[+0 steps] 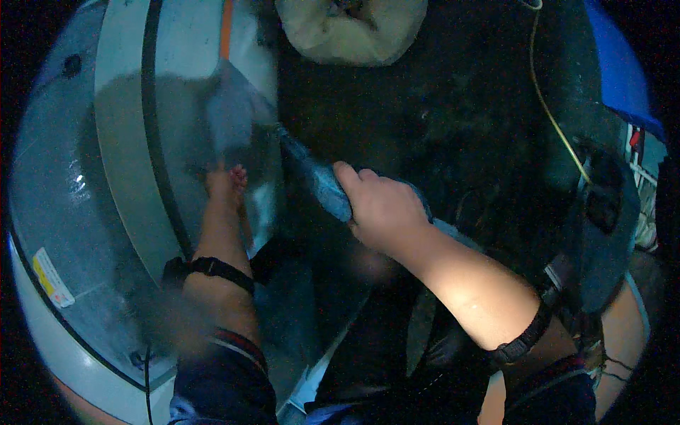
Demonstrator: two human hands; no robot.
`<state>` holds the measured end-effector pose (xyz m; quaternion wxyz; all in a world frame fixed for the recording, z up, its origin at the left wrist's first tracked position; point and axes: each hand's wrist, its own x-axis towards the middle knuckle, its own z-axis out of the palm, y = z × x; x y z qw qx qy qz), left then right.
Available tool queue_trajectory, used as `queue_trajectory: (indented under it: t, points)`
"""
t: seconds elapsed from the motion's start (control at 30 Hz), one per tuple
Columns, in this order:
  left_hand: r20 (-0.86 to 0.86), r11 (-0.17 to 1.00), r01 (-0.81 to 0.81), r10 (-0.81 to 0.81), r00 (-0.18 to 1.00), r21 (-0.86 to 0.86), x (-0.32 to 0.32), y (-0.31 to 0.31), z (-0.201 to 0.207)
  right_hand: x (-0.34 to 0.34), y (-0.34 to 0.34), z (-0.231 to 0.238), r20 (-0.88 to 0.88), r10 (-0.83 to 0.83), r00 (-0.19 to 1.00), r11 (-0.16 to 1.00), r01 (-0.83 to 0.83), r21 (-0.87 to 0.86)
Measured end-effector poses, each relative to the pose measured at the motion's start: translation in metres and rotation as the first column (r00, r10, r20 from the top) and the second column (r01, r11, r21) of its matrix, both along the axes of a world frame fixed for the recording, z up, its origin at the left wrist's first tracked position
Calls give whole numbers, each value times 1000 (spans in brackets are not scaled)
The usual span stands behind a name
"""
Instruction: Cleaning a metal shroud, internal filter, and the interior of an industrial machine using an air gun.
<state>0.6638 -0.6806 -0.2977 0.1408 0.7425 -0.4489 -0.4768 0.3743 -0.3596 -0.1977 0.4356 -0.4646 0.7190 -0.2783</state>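
Note:
My right hand is closed round a bunched, twisted blue cloth, out in front of me near the middle. One stretch of the cloth runs from my fist up and left toward a pale vehicle panel; a hazy bluish patch past its end is too blurred to make out. A bit of blue shows on the other side of my wrist. My left hand reaches forward along the panel at left. Its fingers look dim and smeared, so their pose is unclear, and I cannot tell whether it touches the panel.
Dark glass with a sticker curves along the far left. A beige rounded object stands at the top. At right, a yellowish cord hangs down to a dark bag-like shape, below a blue surface. The light is dim.

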Motion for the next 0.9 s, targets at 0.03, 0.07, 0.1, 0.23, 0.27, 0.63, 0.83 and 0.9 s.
queue_trajectory:
  t: [0.03,0.07,0.1,0.23,0.27,0.63,0.83,0.9]
  points:
    - [-86,1000,-1,-2,996,-28,1,3,3,-2,-1,7,37,-9,999,999,8,49]
    - [-97,993,-112,114,989,23,-1,-2,6,-3,-2,12,72,-21,997,995,14,98]
    - [-99,972,-228,233,967,65,4,-6,11,-3,-1,18,78,-17,997,996,10,89]
    - [-277,975,-215,192,942,-57,-1,1,21,-11,11,16,91,-55,994,998,59,-35]
    - [-145,985,-155,143,979,-76,-26,8,18,-15,17,8,79,-95,992,995,92,37]
    - [218,989,146,-146,965,13,-84,4,36,-38,48,22,155,-340,928,929,305,212]
    - [692,483,806,-451,564,-342,-32,-17,17,-15,66,44,158,-353,922,932,333,142]
    - [669,650,711,-406,622,-266,-39,-22,20,-12,68,36,175,-286,942,958,285,27]
